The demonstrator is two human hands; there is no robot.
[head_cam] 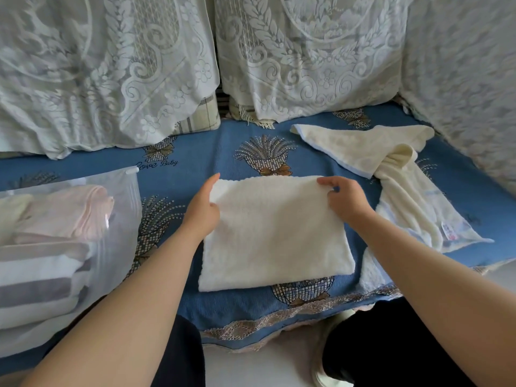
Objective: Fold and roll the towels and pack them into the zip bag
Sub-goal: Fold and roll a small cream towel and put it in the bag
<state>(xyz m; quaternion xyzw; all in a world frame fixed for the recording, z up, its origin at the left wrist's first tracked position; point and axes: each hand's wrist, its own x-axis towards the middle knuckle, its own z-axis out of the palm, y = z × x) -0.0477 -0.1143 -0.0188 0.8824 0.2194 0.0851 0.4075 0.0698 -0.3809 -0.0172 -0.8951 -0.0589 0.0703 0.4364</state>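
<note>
A folded white towel (pixel 275 236) lies flat on the blue sofa cover in front of me. My left hand (pixel 202 206) holds its far left corner, thumb on top and fingers hidden under the cloth. My right hand (pixel 344 199) pinches its far right corner between thumb and curled fingers. At the left lies a translucent zip bag (pixel 120 196) with several rolled and folded towels inside, pink, white and grey. A cream towel with a pale blue hem (pixel 371 155) lies loose and crumpled at the right.
The blue patterned sofa cover (pixel 217 152) has a lace trim along its front edge (pixel 279 322). White lace-covered cushions (pixel 111 65) stand along the back and the right side. My dark-clad knees sit below the sofa edge.
</note>
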